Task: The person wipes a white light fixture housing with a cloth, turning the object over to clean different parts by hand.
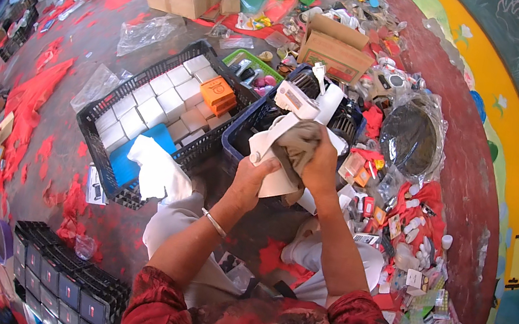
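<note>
My left hand point(251, 180) grips a white plastic appliance piece point(271, 138) with a flat, rounded arm; its exact kind I cannot make out. A crumpled grey-brown cloth point(299, 142) is bunched in my right hand point(322, 166) and pressed against the piece. Both hands are close together over a dark blue crate point(234, 135). Inside the crate are a white box-shaped device point(296, 101), a white plug point(319, 72) and black slatted items point(345, 123). A white cloth point(159, 171) lies near my left knee.
A black crate point(91, 139) at left holds several white boxes, orange boxes point(218, 94) and a blue sheet point(143, 146). A green basket point(245, 55) and open carton point(335, 54) stand beyond. Loose goods heap at right beside a plastic-wrapped round item point(414, 137). Stacked black crates point(68, 284) are lower left.
</note>
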